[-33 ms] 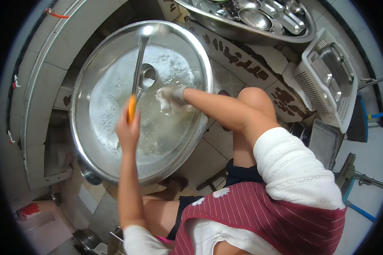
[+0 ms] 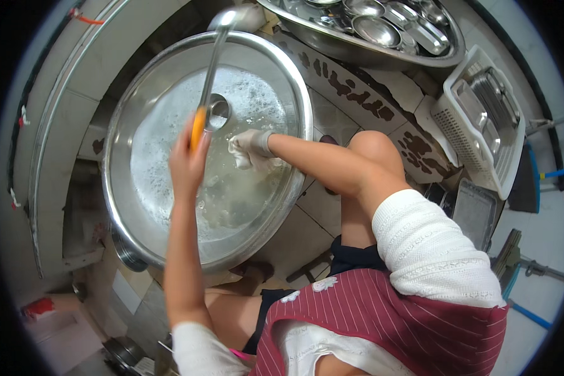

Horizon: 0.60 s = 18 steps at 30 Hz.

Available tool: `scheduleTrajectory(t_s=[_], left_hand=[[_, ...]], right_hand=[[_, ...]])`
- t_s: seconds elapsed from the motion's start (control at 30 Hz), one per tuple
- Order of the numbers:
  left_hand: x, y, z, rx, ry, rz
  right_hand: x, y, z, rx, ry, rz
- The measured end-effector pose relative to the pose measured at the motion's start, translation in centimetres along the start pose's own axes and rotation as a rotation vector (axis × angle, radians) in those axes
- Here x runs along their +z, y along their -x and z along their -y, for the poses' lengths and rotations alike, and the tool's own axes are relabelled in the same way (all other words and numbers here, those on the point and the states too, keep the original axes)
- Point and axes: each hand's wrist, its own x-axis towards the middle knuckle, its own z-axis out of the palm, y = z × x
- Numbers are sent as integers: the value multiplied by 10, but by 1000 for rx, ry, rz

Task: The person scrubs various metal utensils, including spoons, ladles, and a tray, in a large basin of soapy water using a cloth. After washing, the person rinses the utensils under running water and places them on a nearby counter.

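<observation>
A large round steel basin (image 2: 122, 207) holds cloudy, foamy water. My bare left hand (image 2: 187, 163) grips the orange handle of a long metal utensil (image 2: 213, 72). Its shaft slants away over the basin, and its shiny far end, smeared by motion, is past the far rim. My right hand (image 2: 252, 143), in a whitish glove with a grey cuff, is closed at the water on the basin's right side. White, wet cloth-like material (image 2: 239, 160) bunches at its fingers. Between the hands and the far rim, a small round metal bowl-shaped piece (image 2: 219, 111) sits in the water, partly behind the orange handle.
Beyond the basin on the right, a big metal tub (image 2: 332, 50) holds several steel bowls and trays. A white plastic basket (image 2: 476, 150) with metal trays stands to the right. A blue-handled cleaning tool (image 2: 529, 313) lies at the far right. My knees flank the basin's near right side.
My left hand has moved farther away, carrying the orange-handled utensil so its far end passes beyond the rim. My right hand stays in nearly the same place and looks less blurred.
</observation>
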Motion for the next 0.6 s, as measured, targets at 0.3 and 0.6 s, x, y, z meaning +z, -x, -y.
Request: scheduleTrajectory(t_s=[0.3, 0.6], left_hand=[[-33, -27, 231, -452, -417, 314], [50, 119, 213, -708, -939, 870]], right_hand=[[-2, -26, -12, -737, 851, 54], [-32, -61, -53, 14, 895, -170]])
